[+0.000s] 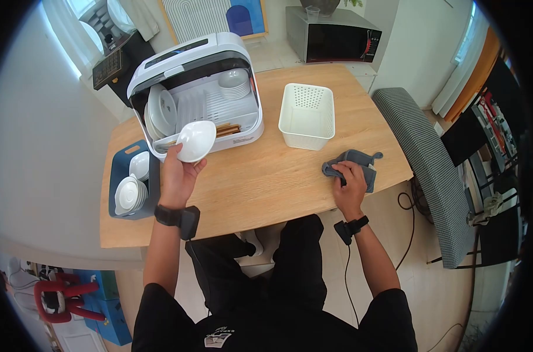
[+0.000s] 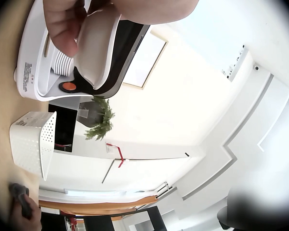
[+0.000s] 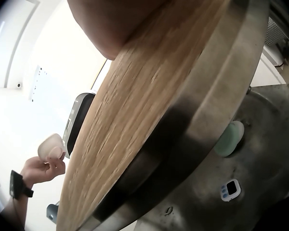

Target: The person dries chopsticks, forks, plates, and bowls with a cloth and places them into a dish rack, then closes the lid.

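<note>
My left grip pinched a white bowl before the dish cabinet; right of it, on the wooden counter, my right grip touched grey cloth, whether clenched I couldn't tell; a microwave stood beyond.

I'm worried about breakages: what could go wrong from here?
The white bowl might slip, as only the left hand holds it. It could also knock the dish cabinet close by. If dropped, it might chip the stacked dishes in the blue basket.
</note>
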Demonstrator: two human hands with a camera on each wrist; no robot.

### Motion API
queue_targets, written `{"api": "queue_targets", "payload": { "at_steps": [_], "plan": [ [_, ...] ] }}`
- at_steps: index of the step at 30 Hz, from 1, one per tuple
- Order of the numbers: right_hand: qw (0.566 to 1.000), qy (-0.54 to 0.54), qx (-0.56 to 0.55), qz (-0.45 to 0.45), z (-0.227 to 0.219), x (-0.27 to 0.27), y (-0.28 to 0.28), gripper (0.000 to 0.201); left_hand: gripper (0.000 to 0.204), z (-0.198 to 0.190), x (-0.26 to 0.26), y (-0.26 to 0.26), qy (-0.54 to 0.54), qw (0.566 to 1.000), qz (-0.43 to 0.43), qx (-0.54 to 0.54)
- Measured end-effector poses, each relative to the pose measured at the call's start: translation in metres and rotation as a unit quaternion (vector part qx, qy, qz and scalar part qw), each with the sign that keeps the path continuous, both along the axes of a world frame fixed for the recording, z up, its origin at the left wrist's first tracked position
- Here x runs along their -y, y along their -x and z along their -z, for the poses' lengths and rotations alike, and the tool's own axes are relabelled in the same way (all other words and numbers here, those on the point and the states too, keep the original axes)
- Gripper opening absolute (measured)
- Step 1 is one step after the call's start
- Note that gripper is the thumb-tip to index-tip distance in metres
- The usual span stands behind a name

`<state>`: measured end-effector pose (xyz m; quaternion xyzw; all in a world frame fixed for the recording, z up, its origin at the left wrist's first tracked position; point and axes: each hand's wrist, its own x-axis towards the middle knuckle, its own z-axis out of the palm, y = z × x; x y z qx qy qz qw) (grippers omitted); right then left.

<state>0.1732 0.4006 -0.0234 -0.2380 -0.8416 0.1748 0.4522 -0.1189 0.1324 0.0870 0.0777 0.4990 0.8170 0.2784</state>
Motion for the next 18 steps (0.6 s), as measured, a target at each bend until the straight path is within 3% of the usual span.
{"api": "queue_targets", "payload": {
  "at_steps": [7, 11, 14, 16, 18],
  "plan": [
    [1.0, 0.007, -0.007, -0.004, 0.002, -0.001, -0.001, 0.037, 0.031, -0.006, -0.053, 0.061, 0.017, 0.997, 0.073, -0.015],
    [1.0, -0.006, -0.02, 0.008, 0.001, -0.002, 0.001, 0.037, 0.031, -0.002, -0.086, 0.091, 0.032, 0.997, 0.059, -0.032],
    [1.0, -0.009, -0.023, 0.011, 0.001, -0.001, 0.0, 0.036, 0.033, 0.002, -0.109, 0.112, 0.053, 0.999, 0.004, -0.013],
    [1.0, -0.011, -0.022, 0.012, 0.0, -0.001, 0.0, 0.036, 0.03, 0.007, -0.12, 0.133, 0.055, 0.998, 0.012, 0.008],
    [1.0, -0.01, -0.026, 0.015, 0.002, -0.002, 0.001, 0.036, 0.024, 0.007, -0.132, 0.138, 0.113, 0.99, -0.081, -0.005]
  ]
}}
